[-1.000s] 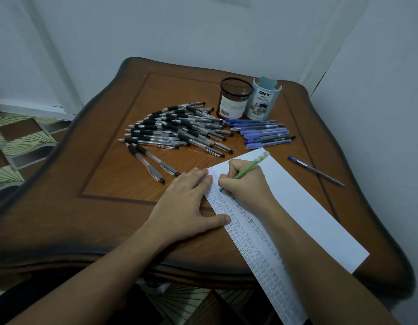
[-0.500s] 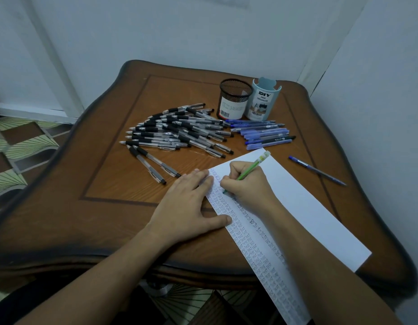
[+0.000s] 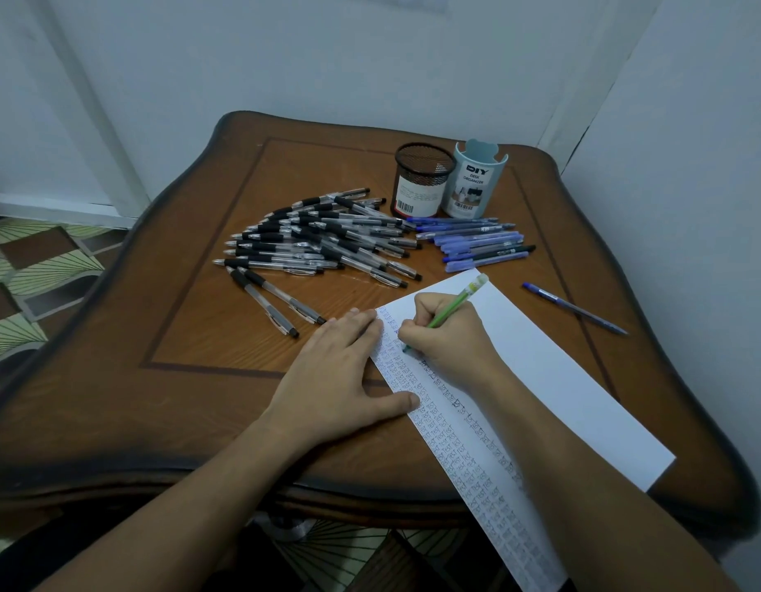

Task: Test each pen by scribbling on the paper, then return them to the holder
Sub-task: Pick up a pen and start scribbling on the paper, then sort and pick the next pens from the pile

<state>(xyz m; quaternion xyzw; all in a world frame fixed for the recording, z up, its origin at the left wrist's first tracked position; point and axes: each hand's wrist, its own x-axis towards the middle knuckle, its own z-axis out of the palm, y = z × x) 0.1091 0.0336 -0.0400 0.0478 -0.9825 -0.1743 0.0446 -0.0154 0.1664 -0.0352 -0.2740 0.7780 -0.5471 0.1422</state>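
My right hand grips a green pen, its tip touching the white paper beside columns of small scribbles along the sheet's left side. My left hand lies flat, palm down, on the paper's left edge and the table. A heap of black-grip clear pens lies mid-table, and a cluster of blue pens lies to its right. Behind them stand a black mesh holder and a pale blue desk organizer, both without pens sticking out.
One blue pen lies alone right of the paper. Two black pens lie apart from the heap, near my left hand. The wooden table sits in a corner, walls behind and right; patterned floor to the left.
The right hand has shifted slightly with the green pen on the paper. The left hand stays pressed on the sheet. The view has drifted a little.
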